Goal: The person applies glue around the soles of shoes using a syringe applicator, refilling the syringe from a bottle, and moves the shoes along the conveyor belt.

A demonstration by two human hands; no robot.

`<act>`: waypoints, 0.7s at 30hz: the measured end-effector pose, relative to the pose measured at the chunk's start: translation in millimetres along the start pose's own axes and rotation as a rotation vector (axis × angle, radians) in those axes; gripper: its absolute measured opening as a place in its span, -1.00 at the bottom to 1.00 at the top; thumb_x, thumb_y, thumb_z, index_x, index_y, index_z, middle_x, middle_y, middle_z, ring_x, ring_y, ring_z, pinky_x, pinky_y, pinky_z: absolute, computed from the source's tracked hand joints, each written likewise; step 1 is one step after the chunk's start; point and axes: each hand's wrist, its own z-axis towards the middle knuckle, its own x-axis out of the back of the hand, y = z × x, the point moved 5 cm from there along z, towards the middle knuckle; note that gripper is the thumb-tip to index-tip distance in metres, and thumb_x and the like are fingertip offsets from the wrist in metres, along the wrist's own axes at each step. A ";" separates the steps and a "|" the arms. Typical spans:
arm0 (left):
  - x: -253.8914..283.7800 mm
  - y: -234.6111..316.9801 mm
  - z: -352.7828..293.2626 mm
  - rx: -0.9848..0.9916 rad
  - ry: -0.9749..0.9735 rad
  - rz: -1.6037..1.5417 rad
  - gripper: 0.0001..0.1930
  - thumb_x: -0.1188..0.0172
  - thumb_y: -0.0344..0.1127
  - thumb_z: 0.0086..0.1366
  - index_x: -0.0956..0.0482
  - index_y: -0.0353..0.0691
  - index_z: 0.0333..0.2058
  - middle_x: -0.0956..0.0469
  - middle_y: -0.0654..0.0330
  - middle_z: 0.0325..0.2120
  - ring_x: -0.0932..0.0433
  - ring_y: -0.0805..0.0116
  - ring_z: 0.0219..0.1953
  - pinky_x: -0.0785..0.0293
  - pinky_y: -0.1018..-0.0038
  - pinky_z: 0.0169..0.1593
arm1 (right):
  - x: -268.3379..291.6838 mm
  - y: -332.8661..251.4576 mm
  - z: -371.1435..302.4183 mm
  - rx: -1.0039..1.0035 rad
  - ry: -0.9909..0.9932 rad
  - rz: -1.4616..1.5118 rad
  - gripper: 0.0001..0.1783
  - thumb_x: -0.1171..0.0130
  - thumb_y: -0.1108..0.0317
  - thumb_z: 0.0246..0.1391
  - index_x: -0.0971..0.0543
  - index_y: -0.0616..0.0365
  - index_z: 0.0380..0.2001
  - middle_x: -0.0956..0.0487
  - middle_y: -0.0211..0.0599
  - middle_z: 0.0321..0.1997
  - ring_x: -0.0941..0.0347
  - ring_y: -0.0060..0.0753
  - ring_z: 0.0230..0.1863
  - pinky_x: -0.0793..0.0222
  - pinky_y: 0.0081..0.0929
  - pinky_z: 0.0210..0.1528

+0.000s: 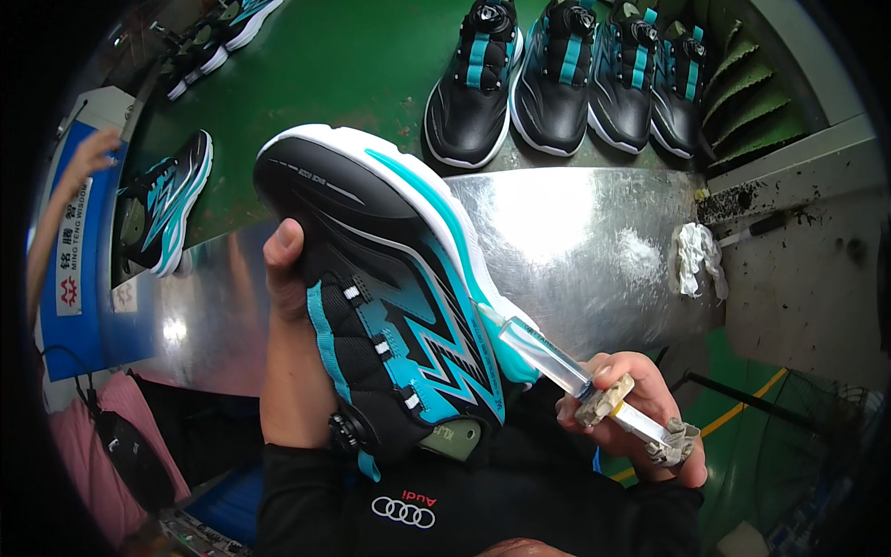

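A black and teal sneaker (399, 306) with a white and teal sole is held up in front of me, its toe pointing away to the upper left. My left hand (286, 269) grips it from the left side; the thumb shows and the other fingers are hidden behind the shoe. In my right hand (640, 399) is a clear syringe (548, 357) with liquid in the barrel and wrapping around its flange and plunger end. Its tip touches, or comes very near, the seam between the upper and the sole on the shoe's right side.
Several similar sneakers (473, 102) stand in a row on the green surface (353, 65) at the far right. Another sneaker (172, 204) lies at the left. A crumpled white cloth (698, 262) rests on the metal plate (594, 223). Another person's hand (93, 153) shows at the far left.
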 end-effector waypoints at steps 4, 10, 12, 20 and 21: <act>7.0 0.7 4.4 -0.008 0.043 0.012 -0.39 -0.14 -0.10 0.14 -0.28 -0.42 0.06 -0.44 -0.04 -0.05 -0.47 0.12 -0.04 -0.41 0.25 0.06 | 3.5 2.1 -9.2 0.012 0.005 -0.019 0.14 -0.46 -0.26 -0.53 -0.25 0.27 0.06 -0.34 -0.02 -0.06 -0.37 -0.14 -0.01 -0.31 -0.40 -0.09; 9.9 1.1 5.5 0.035 0.063 -0.036 -0.43 -0.11 -0.08 0.18 -0.32 -0.41 0.03 -0.46 -0.04 -0.08 -0.50 0.15 -0.08 -0.44 0.26 0.03 | -2.2 6.2 -19.4 0.070 -0.107 -0.038 0.29 -0.42 -0.30 -0.50 -0.10 0.42 0.14 -0.28 -0.08 0.00 -0.27 -0.31 0.01 -0.16 -0.48 0.03; 19.5 0.6 6.4 0.029 0.157 0.050 -0.46 -0.09 -0.08 0.20 -0.33 -0.40 0.01 -0.48 -0.03 -0.10 -0.51 0.17 -0.11 -0.46 0.27 0.00 | -2.1 5.4 -24.1 0.062 -0.112 -0.057 0.28 -0.42 -0.29 -0.48 -0.10 0.43 0.13 -0.28 -0.08 -0.01 -0.27 -0.30 0.01 -0.16 -0.46 0.05; 2.7 -12.4 16.5 0.027 0.188 -0.108 -0.52 -0.07 -0.07 0.21 -0.39 -0.31 0.00 -0.50 0.05 -0.10 -0.52 0.23 -0.11 -0.46 0.30 0.00 | -4.0 5.4 -38.4 0.037 -0.075 -0.082 0.25 -0.41 -0.28 -0.45 -0.12 0.44 0.12 -0.28 -0.11 -0.08 -0.28 -0.28 -0.03 -0.20 -0.43 0.02; 7.0 -11.5 16.6 0.033 0.205 -0.097 -0.52 -0.09 -0.07 0.20 -0.40 -0.29 -0.01 -0.51 0.07 -0.10 -0.52 0.23 -0.11 -0.45 0.29 0.00 | -4.2 4.8 -39.4 0.034 -0.067 -0.098 0.24 -0.40 -0.29 -0.45 -0.13 0.44 0.12 -0.28 -0.11 -0.08 -0.29 -0.29 -0.04 -0.21 -0.43 0.01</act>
